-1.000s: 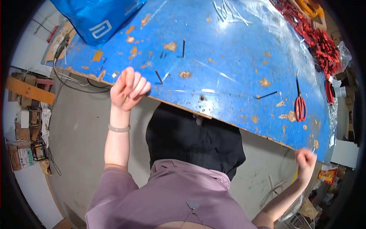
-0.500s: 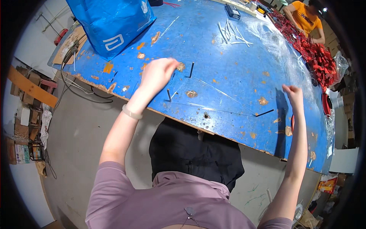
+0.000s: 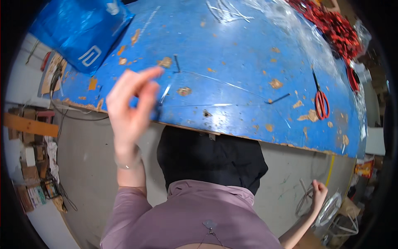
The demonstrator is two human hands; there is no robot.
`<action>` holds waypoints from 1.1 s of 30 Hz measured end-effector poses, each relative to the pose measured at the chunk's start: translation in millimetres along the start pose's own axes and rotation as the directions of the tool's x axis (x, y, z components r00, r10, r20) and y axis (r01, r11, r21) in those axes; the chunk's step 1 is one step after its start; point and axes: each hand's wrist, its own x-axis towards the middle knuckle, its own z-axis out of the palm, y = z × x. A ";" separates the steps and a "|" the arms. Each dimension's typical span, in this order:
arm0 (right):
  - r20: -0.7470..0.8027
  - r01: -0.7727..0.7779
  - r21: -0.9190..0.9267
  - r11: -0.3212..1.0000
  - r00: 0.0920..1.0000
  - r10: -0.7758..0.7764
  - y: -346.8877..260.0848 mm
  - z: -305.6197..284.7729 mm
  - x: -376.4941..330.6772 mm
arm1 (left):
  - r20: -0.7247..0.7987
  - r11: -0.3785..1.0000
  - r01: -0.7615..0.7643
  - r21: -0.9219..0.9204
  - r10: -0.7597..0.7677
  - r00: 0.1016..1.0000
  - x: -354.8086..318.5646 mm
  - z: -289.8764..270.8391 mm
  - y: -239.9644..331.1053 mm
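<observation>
My left hand (image 3: 130,103) is raised above the near edge of the worn blue table (image 3: 232,50), blurred, with fingers partly spread. A short black strip (image 3: 159,108) shows just under its fingertips; I cannot tell whether the hand holds it. Another black strip (image 3: 177,64) lies on the table beyond it. My right hand (image 3: 318,193) hangs below table level at the lower right, curled into a fist beside thin pale strips (image 3: 304,195) and clear plastic (image 3: 329,211).
Red-handled scissors (image 3: 321,103) and a black strip (image 3: 278,98) lie on the table's right part. A blue bag (image 3: 78,33) sits at the far left, a red pile (image 3: 336,29) at the far right. Boxes (image 3: 31,166) and a plank (image 3: 29,124) stand on the floor at left.
My left hand has pulled back from the tabletop toward its near edge. My right hand has left the table near the scissors and dropped below the table at the lower right.
</observation>
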 end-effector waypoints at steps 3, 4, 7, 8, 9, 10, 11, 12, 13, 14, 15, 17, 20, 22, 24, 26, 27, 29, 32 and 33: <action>0.008 -0.275 0.030 0.961 0.961 0.275 25.6 -12.5 -58.8 | 0.245 0.852 -0.047 -0.521 0.203 0.948 -12.8 83.7 66.7; 0.083 -0.361 0.329 0.873 0.931 0.354 28.2 -10.6 -75.2 | 0.222 0.742 -0.043 -0.670 0.255 0.941 -23.0 136.1 100.6; 0.134 -0.329 0.684 0.651 0.934 0.330 21.7 -4.2 -117.1 | 0.542 0.679 0.005 -0.734 0.582 0.607 -86.7 236.8 206.4; 0.100 -0.223 0.792 0.568 0.966 0.239 17.6 -3.3 -124.2 | 0.521 0.632 0.021 -0.775 0.619 0.588 -118.0 249.9 230.4; 0.096 -0.225 0.771 0.595 0.966 0.241 13.1 -6.2 -130.8 | 0.587 0.640 0.083 -0.764 0.636 0.501 -145.0 257.4 247.3; 0.055 -0.139 0.717 0.683 0.988 0.143 8.8 -11.1 -138.5 | 0.621 0.545 0.347 -0.763 0.767 0.161 -162.7 263.0 257.5; 0.022 -0.035 0.673 0.738 0.999 0.027 5.7 -16.2 -141.2 | 0.540 0.555 0.596 -0.580 0.810 -0.229 -173.1 263.8 260.3; 0.027 -0.047 0.656 0.753 0.999 0.040 3.5 -22.8 -139.5 | 0.509 0.541 0.757 -0.367 0.797 -0.323 -180.1 257.1 253.8; 0.142 -0.079 0.577 0.813 0.990 -0.004 1.4 -31.0 -137.6 | 0.460 0.494 0.867 -0.068 0.787 -0.412 -183.3 244.2 234.1; 0.259 -0.100 0.491 0.865 0.965 -0.035 -0.2 -38.8 -135.2 | 0.467 0.430 0.903 -0.001 0.799 -0.380 -176.2 234.6 212.4; 0.371 -0.097 0.429 0.898 0.925 -0.078 -0.9 -43.2 -131.7 | 0.373 0.271 0.960 0.071 0.886 -0.277 -165.1 222.9 190.3; 0.417 -0.085 0.372 0.924 0.905 -0.084 -1.2 -47.4 -116.7 | 0.519 0.148 0.975 0.168 0.827 -0.215 -136.2 195.0 143.2; 0.498 -0.026 0.302 0.953 0.856 -0.134 -6.5 -46.5 -87.8 | 0.742 0.114 0.994 0.005 0.666 -0.080 -91.1 143.3 82.6; 0.541 0.028 0.268 0.963 0.823 -0.174 -15.7 -43.4 -69.4 | 0.855 0.072 0.987 -0.141 0.512 0.085 -74.2 100.3 51.9; 0.555 0.065 0.252 0.965 0.807 -0.200 -30.5 -36.5 -49.1 | 0.908 0.150 0.962 -0.227 0.390 0.153 -66.5 61.5 25.2; 0.555 0.186 0.321 0.929 0.758 -0.343 -50.0 -27.6 -29.0 | 0.905 0.297 0.914 -0.276 0.402 0.143 -64.8 37.5 2.7; 0.566 0.175 0.278 0.944 0.765 -0.308 -61.4 -22.9 -19.2 | 0.878 0.309 0.897 -0.317 0.454 0.154 -66.2 33.0 -6.4; 0.531 0.239 0.231 0.943 0.781 -0.328 -85.7 -13.0 -3.8 | 0.859 0.291 0.877 -0.383 0.460 0.223 -66.8 23.0 -21.8; 0.528 0.296 0.287 0.911 0.744 -0.408 -118.3 -2.7 11.7 | 0.826 0.274 0.828 -0.489 0.452 0.337 -64.5 17.2 -39.8; 0.529 0.322 0.311 0.894 0.723 -0.445 -126.7 -0.7 14.7 | 0.807 0.270 0.798 -0.539 0.438 0.397 -63.5 16.2 -45.0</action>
